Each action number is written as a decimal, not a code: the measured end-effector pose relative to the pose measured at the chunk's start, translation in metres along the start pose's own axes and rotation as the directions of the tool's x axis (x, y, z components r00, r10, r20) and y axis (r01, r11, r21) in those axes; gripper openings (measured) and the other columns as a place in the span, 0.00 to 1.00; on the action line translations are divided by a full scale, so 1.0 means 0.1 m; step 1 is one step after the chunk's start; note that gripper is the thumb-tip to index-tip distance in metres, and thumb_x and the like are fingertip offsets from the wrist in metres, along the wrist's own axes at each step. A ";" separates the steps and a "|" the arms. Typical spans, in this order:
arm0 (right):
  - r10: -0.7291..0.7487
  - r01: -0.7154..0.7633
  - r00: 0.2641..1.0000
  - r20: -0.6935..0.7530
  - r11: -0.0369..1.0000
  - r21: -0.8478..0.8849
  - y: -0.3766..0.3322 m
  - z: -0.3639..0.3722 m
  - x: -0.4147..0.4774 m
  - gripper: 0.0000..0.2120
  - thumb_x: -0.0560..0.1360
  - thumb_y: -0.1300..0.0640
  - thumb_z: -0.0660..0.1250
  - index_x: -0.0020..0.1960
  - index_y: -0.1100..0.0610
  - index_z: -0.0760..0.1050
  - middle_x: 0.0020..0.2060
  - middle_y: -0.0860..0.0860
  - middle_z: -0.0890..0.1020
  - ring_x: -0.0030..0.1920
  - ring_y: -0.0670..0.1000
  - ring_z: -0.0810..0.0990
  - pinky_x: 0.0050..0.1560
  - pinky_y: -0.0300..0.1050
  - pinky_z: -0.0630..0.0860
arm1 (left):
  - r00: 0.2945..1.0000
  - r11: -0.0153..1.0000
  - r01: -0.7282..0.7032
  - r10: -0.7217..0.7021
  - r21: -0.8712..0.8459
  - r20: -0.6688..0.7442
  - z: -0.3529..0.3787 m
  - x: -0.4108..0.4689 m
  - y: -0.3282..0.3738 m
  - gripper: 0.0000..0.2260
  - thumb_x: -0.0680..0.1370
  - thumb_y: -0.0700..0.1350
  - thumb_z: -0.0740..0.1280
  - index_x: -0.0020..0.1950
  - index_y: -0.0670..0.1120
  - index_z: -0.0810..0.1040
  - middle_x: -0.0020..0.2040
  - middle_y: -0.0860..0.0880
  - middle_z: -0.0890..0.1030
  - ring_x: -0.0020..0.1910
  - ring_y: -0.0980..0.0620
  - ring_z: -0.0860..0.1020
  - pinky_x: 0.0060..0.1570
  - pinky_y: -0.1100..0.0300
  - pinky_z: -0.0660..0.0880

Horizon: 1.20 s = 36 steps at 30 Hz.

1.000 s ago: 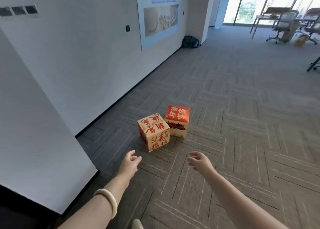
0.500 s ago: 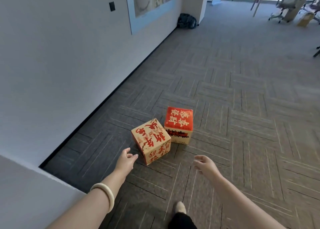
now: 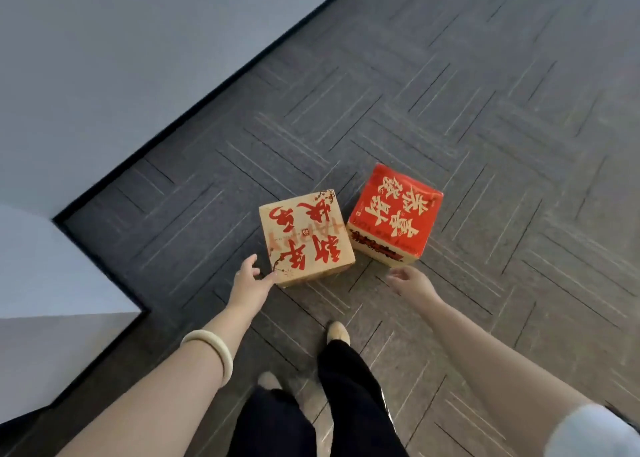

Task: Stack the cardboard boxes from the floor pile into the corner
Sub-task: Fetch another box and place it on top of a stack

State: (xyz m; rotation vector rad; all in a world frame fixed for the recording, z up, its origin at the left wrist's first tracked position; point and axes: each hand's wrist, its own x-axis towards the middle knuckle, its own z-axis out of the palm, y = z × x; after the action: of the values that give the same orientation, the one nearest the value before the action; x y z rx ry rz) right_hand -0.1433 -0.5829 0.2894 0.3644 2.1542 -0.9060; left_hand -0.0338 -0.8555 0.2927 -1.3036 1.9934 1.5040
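Hands advanced since earlier: left hand [image 3: 251, 280] spread, thumb touching tan box [image 3: 306, 237] at its near-left corner; right hand [image 3: 412, 282] fingers apart, empty, near red box [image 3: 394, 214].

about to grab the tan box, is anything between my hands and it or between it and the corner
Nothing visible does. The left hand is at the near left corner of the tan box; the right hand has only carpet before it. Toward the wall corner the floor is bare; the red box sits opposite.
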 end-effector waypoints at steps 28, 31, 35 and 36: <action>0.026 -0.023 0.999 0.040 0.996 -0.084 0.04 1.75 3.31 0.22 0.74 0.51 0.69 0.64 0.56 0.68 0.52 0.49 0.78 0.48 0.49 0.77 0.42 0.41 0.73 | 0.948 0.951 0.307 -0.309 -0.036 -0.074 0.85 3.17 -1.31 0.20 0.75 0.51 0.68 0.63 0.44 0.70 0.61 0.47 0.77 0.59 0.46 0.75 0.55 0.53 0.73; -0.054 0.057 0.997 0.048 0.997 -0.057 -0.48 1.59 2.99 0.21 0.74 0.51 0.69 0.64 0.57 0.68 0.54 0.49 0.79 0.49 0.50 0.78 0.45 0.42 0.75 | 0.958 0.962 0.256 -0.266 -0.099 -0.109 0.47 2.91 -0.96 0.20 0.75 0.52 0.67 0.64 0.45 0.70 0.60 0.48 0.76 0.58 0.49 0.74 0.50 0.57 0.70; -0.170 0.171 0.983 0.070 0.985 -0.017 -1.25 1.33 2.45 0.25 0.74 0.50 0.69 0.66 0.56 0.67 0.56 0.49 0.78 0.50 0.49 0.78 0.46 0.41 0.76 | 0.964 0.955 0.178 -0.218 -0.237 -0.153 -0.12 2.45 -0.40 0.23 0.75 0.54 0.67 0.67 0.47 0.69 0.62 0.49 0.76 0.61 0.48 0.73 0.54 0.55 0.69; -0.198 0.199 0.977 0.078 0.980 -0.003 -1.44 1.25 2.29 0.25 0.74 0.49 0.68 0.67 0.56 0.66 0.56 0.49 0.78 0.51 0.49 0.77 0.47 0.42 0.76 | 0.965 0.951 0.157 -0.205 -0.267 -0.164 -0.27 2.31 -0.26 0.23 0.75 0.55 0.67 0.67 0.48 0.69 0.63 0.50 0.76 0.62 0.48 0.73 0.56 0.53 0.69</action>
State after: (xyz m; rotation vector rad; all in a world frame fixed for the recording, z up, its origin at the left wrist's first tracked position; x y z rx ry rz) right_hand -0.3029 -0.7796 0.1329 0.1076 2.1498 -1.0022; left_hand -0.1288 -0.9879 0.1247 -1.7440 1.7708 1.6364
